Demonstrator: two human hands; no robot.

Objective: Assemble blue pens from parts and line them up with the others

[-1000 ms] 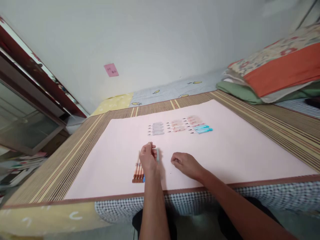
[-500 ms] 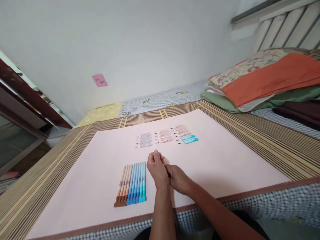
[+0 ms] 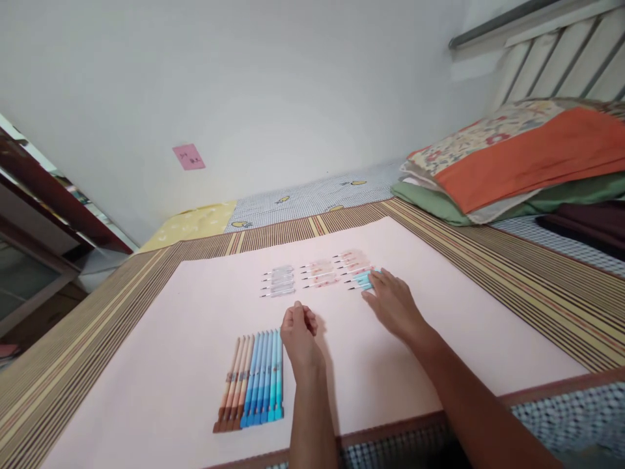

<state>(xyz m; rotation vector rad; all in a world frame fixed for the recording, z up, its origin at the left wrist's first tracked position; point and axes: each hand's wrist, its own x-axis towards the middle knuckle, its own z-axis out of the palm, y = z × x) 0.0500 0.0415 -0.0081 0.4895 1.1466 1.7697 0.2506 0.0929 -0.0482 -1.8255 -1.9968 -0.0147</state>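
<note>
The right hand (image 3: 393,303), fingers spread, touches the turquoise pen parts (image 3: 362,280) at one o'clock; the left hand (image 3: 299,329), loosely curled, rests beside the pen barrels (image 3: 254,380).

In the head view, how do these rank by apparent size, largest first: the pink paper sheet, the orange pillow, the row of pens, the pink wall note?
1. pink paper sheet
2. orange pillow, farther away, so its true size is unsure
3. row of pens
4. pink wall note

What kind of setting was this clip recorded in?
Most likely a bedroom at home, with a bed used as the work surface. Folded quilts and bedding are stacked at the right, a striped woven mat covers the mattress, and a headboard with rails stands against the plain wall.
</note>
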